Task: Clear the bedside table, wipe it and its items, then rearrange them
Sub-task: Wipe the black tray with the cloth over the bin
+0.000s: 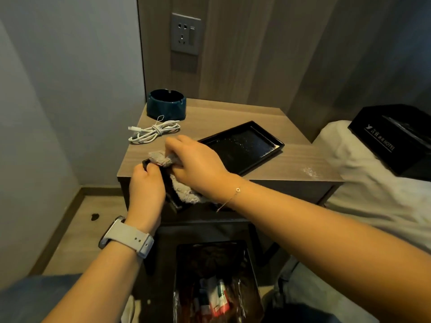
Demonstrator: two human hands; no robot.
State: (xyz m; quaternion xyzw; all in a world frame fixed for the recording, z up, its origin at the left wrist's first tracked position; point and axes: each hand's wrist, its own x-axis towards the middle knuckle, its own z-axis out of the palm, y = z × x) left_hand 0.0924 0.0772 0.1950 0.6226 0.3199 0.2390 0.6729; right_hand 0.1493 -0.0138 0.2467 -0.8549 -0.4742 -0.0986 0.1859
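Observation:
My left hand [147, 183] grips a small black item [168, 190] at the front left edge of the wooden bedside table [291, 164]; most of the item is hidden. My right hand [198, 164] holds a grey cloth [184, 193] pressed against that item. On the table lie a black tray [242, 146] with pale specks, a coiled white cable [154, 132] and a dark blue ashtray [166, 104] at the back left corner.
A black hotel tissue box [394, 141] sits on the white bed [373, 197] to the right. Below the table stands a black bin [217, 283] with rubbish in it. A wall socket [185, 33] is above the table. A pale smear [309, 171] marks the table's right front.

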